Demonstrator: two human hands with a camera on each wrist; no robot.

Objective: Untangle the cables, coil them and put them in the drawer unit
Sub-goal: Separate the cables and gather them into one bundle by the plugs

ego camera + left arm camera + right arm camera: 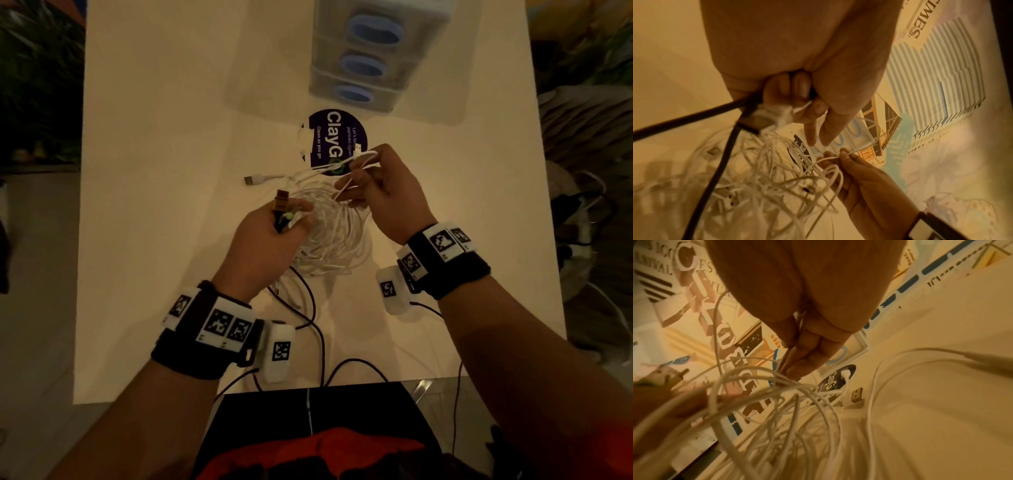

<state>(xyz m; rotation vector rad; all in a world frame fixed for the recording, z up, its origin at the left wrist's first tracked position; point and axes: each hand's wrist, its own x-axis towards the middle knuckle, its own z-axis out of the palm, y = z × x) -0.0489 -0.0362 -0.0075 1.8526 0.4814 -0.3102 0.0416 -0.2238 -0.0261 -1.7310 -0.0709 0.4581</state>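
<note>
- Nearest the viewer, thin dark cables [317, 329] trail in loose curves over the smooth, pale table [154, 154], running back from the near edge toward the hands.
- Both forearms wear black fabric wrist bands [191, 356] carrying white blocks printed with square black-and-white markers.
- The left hand [265, 243] is curled round a bunch of plug ends: a brown, ridged connector [282, 198] sticks up from the fist, with a spot of green just beside it. The left wrist view shows two thick dark cords and white strands leaving that same grip.
- Between the hands hangs the white cable tangle [330, 233], a mass of thin, glossy round cords in overlapping loops, lifted partly off the table and sagging below the fists.
- The right hand [383, 192] sits a little farther out and higher, thumb and fingers pinching a few white strands drawn up from the tangle; a small white plug end pokes above its fingers.
- A white USB plug [255, 179] with a metal tip lies on the table just left of the right hand.
- Beyond lies a round, dark blue sticker [334, 137] with white lettering, partly covered by the held strands.
- Farthest off stands the drawer unit [370, 54], translucent plastic, three stacked drawers with oval blue handles, well apart from the cables.
</note>
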